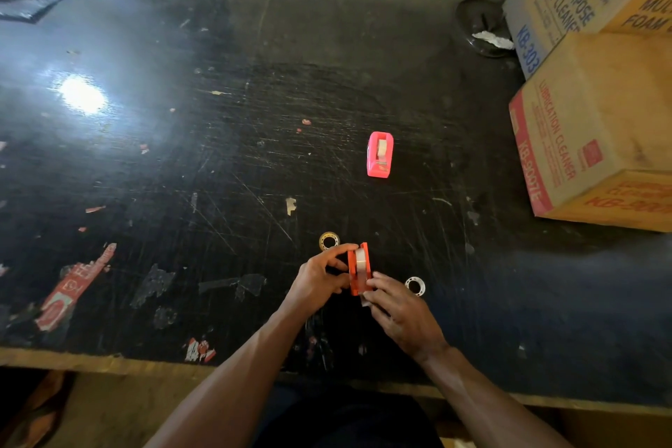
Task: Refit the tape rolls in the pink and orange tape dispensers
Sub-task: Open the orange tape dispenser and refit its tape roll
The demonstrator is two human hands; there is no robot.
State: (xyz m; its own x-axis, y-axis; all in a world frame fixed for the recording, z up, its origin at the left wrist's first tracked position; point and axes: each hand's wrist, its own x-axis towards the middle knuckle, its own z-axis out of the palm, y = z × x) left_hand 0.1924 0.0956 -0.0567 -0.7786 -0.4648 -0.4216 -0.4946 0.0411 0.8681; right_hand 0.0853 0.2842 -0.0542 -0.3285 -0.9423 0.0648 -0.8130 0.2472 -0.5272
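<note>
The orange tape dispenser (pixel 359 271) is held between both hands above the near part of the black table, with a clear tape roll seated in it. My left hand (pixel 320 278) grips its left side. My right hand (pixel 394 305) holds its near end, fingers pinching at the tape strip. The pink tape dispenser (pixel 380 155) stands alone farther back with a tape roll in it. A yellowish tape roll (pixel 329 240) lies just behind my left hand. A white roll core (pixel 415 285) lies right of my right hand.
Stacked cardboard boxes (pixel 596 113) fill the right side of the scratched black table (pixel 218 175). A dark round dish (pixel 482 29) with white scrap sits at the back right. Sticker scraps (pixel 74 287) cling near the front left edge. A wall runs along the back.
</note>
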